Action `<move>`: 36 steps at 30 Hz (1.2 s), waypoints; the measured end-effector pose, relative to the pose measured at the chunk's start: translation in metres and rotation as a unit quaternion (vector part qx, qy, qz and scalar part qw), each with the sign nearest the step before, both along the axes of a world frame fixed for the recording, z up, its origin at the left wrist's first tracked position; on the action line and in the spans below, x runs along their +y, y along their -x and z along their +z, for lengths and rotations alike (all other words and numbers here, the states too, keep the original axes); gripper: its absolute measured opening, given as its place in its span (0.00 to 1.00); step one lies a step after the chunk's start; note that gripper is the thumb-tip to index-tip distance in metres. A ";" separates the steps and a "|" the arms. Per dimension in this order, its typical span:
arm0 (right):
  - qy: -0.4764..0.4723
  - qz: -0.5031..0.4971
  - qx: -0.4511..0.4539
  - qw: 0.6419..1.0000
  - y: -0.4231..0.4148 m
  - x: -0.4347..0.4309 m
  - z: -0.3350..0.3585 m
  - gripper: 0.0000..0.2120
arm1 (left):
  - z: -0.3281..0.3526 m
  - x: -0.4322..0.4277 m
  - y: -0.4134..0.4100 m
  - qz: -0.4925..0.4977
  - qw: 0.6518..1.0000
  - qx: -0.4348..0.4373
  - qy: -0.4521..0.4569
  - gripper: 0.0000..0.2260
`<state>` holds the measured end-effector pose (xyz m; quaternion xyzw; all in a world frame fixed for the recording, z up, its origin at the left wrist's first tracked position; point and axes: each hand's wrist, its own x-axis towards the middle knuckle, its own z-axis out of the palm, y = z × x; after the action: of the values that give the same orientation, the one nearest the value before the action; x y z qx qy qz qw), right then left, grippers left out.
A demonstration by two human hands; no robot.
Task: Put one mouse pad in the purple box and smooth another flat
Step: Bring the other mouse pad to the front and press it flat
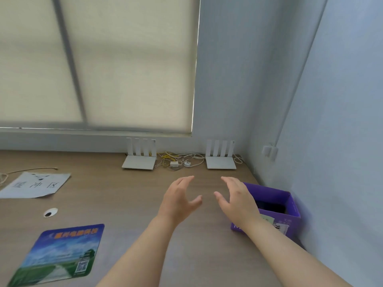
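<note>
A mouse pad [60,254] printed with blue sky and a green field lies flat on the wooden desk at the lower left. The purple box [290,206] stands open at the right, close to the wall, with something dark lying inside it [271,207]. My left hand [179,198] and my right hand [238,198] hover side by side above the middle of the desk, palms facing each other, fingers spread, holding nothing. The right hand partly covers the box's near left corner.
Two white routers [139,160] [220,160] stand at the back edge with a tangle of cables [178,160] between them. A sheet of paper with writing [36,185], a rope [24,170] and a small white oval object [50,212] lie at the left. Walls close the right side.
</note>
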<state>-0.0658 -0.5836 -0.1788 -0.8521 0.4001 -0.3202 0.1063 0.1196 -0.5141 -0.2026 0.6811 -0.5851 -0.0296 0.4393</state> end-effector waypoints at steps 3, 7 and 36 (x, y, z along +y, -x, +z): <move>-0.002 0.005 0.001 1.000 -0.037 0.029 0.003 0.25 | 0.003 0.031 -0.036 0.014 1.000 0.015 0.007 0.30; 0.003 0.024 0.005 1.000 -0.084 0.058 0.003 0.24 | 0.007 0.063 -0.075 0.021 0.999 0.023 0.010 0.30; -0.028 0.150 0.048 0.987 -0.309 0.101 -0.019 0.23 | -0.009 0.142 -0.283 0.101 0.993 0.051 -0.035 0.26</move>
<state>0.2431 -0.4828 -0.1980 -0.9136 0.2808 -0.2481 0.1577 0.4027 -0.3720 -0.2114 0.7496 -0.4883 -0.0403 0.4451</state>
